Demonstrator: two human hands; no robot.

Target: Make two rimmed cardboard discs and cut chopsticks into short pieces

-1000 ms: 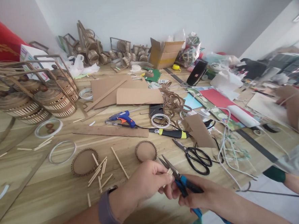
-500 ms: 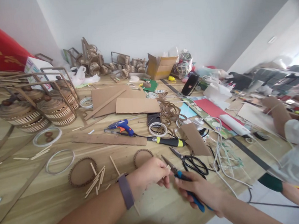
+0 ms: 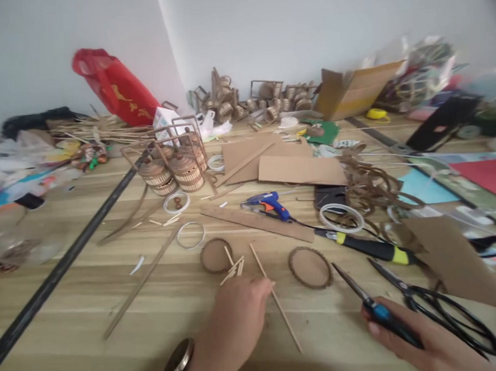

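My left hand (image 3: 244, 303), a watch on its wrist, rests low over the table with thumb and finger pinched on a long thin wooden stick (image 3: 284, 312) lying slantwise. Just beyond its knuckles, short cut sticks (image 3: 235, 267) lie partly across a round cardboard disc with a braided rim (image 3: 216, 256). A second rimmed disc (image 3: 311, 267) lies between my two hands. In my right hand (image 3: 408, 329) are long-nose pliers (image 3: 379, 312) with blue and black handles, their narrow jaws together and pointing away to the left. Black-handled scissors (image 3: 440, 302) lie right beside that hand.
A blue glue gun (image 3: 270, 204) and a black-and-yellow tool (image 3: 369, 248) with a cord lie ahead. Small lidded baskets (image 3: 188, 169) stand at the left. Cardboard sheets (image 3: 300, 170), brown strips (image 3: 369, 178) and a cardboard box (image 3: 355, 92) are farther back.
The view has swung left. My left hand has left the plier tips, where it held a small stick piece, and moved to the long stick. The pliers' jaws have closed.
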